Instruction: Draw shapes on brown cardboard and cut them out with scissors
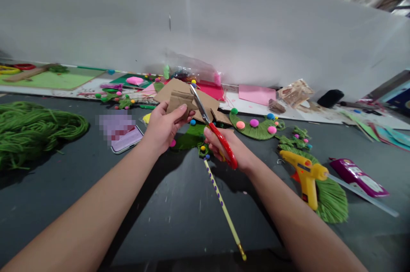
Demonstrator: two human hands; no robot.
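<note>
Pinched between the thumb and fingers of my left hand (169, 120) is a small piece of brown cardboard (180, 100), held above the table. My right hand (229, 146) grips red-handled scissors (224, 141), their blades pointing up and away beside the cardboard's right edge. How far the blades are apart is hard to make out. Larger cardboard sheets (208, 102) lie behind the hands. Below them is a green yarn-wrapped shape (188, 138) with small pom-poms, and a pale stick with purple dots (222, 203) extends towards me.
A bundle of green yarn (38, 133) lies left, near a phone (127, 139). Right are a yellow glue gun (306, 174) with a glue stick, a purple packet (357, 176) and a green wrapped crescent (259, 129) with pom-poms. A grey wall (128, 20) stands behind the craft materials.
</note>
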